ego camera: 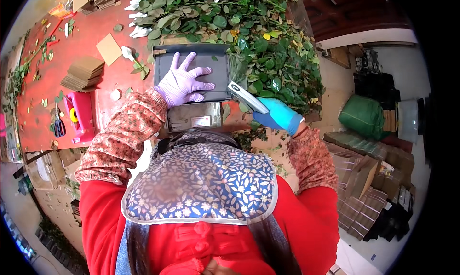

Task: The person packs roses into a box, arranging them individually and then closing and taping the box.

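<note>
My left hand (183, 81), in a thin purple glove, lies palm down with fingers spread on a dark grey sheet (220, 68) in a shallow tray-like frame. My right hand (282, 114), in a blue glove, is closed around a white and grey stapler (248, 96), whose front end is at the sheet's right edge. Clear plastic film with green stems (237, 68) sticks out there. A white-netted flower bud (127, 53) on a leafy stem lies left of the sheet. Below the sheet is a worn metal box (179, 117) with a small labelled packet (200, 121).
Leafy stems (276, 55) are heaped behind and to the right. On the red table (124, 79) are stacked cardboard pieces (83, 73), a pink tape dispenser (82, 113) and scissors (58, 124). Cartons (359, 199) and a green sack (361, 117) stand at the right.
</note>
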A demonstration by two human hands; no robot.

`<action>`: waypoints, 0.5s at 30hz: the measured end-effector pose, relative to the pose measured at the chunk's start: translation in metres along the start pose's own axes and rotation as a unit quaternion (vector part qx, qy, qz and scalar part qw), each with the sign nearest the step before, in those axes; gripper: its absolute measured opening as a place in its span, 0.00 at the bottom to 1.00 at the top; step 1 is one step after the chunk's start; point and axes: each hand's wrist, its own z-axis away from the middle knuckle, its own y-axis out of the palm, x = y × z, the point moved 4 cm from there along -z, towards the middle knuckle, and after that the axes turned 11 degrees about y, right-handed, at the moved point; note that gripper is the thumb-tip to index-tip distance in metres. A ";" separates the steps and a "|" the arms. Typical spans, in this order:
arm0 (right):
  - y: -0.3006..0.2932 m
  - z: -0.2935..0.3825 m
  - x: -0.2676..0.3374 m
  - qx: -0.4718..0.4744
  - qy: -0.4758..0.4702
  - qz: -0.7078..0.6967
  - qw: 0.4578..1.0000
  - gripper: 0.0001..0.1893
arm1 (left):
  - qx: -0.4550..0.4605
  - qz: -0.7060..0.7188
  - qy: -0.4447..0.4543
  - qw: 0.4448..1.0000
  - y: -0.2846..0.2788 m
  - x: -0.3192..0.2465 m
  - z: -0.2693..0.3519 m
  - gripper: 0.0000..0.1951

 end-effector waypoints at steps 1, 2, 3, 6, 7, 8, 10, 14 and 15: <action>-0.005 -0.004 0.002 0.018 -0.002 0.031 0.999 0.13 | -0.001 0.001 0.004 1.000 0.000 -0.001 0.001 0.23; -0.012 -0.011 0.001 0.037 -0.003 0.062 0.997 0.12 | -0.002 0.002 0.002 1.000 -0.001 -0.002 0.001 0.23; -0.018 -0.016 0.000 0.054 -0.004 0.091 0.994 0.12 | -0.001 0.003 0.002 1.000 -0.002 -0.003 0.001 0.23; -0.033 -0.027 0.003 0.150 -0.047 0.064 0.986 0.16 | -0.005 0.008 0.004 1.000 -0.005 -0.003 0.002 0.23; -0.036 -0.031 0.002 0.178 -0.039 0.094 0.979 0.20 | -0.008 0.010 0.004 1.000 -0.006 -0.004 0.003 0.23; -0.037 -0.033 -0.002 0.192 -0.027 0.090 0.977 0.20 | -0.009 0.012 0.007 1.000 -0.007 -0.004 0.003 0.23; -0.036 -0.039 -0.009 0.226 -0.004 0.086 0.970 0.20 | -0.011 0.019 0.010 1.000 -0.009 -0.006 0.005 0.23; -0.042 -0.047 -0.008 0.215 -0.062 0.121 0.967 0.15 | 0.001 0.028 0.004 1.000 -0.012 -0.006 0.004 0.24; -0.047 -0.048 0.003 0.184 -0.115 0.159 0.963 0.12 | 0.000 0.028 0.004 1.000 -0.011 -0.006 0.003 0.24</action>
